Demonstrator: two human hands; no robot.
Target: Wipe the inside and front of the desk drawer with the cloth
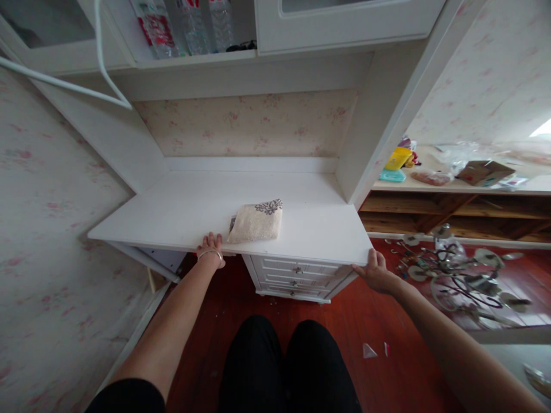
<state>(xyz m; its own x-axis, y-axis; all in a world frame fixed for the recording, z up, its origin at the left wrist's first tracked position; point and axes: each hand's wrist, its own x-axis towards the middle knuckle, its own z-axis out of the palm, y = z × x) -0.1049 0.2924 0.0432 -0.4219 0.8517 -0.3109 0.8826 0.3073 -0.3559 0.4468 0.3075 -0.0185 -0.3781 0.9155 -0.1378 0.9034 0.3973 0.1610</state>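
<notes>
A white desk (181, 198) with an upper cabinet stands before me. My left hand (211, 250) grips its front edge left of the middle, fingers over the top and a bangle on the wrist. At the front right corner, my right hand (373, 272) is closed round the edge of the same desktop. A folded cream cloth (257, 223) with a dark ornamental pattern lies on the desk, just right of my left hand and apart from it.
A white drawer unit (297, 275) is under the desktop. Plastic bottles (193, 28) stand on the shelf above, and a white cable (64, 85) hangs at upper left. Chandelier parts (469, 281) cover the red floor (344, 327) at right, below a cluttered wooden shelf (456, 207).
</notes>
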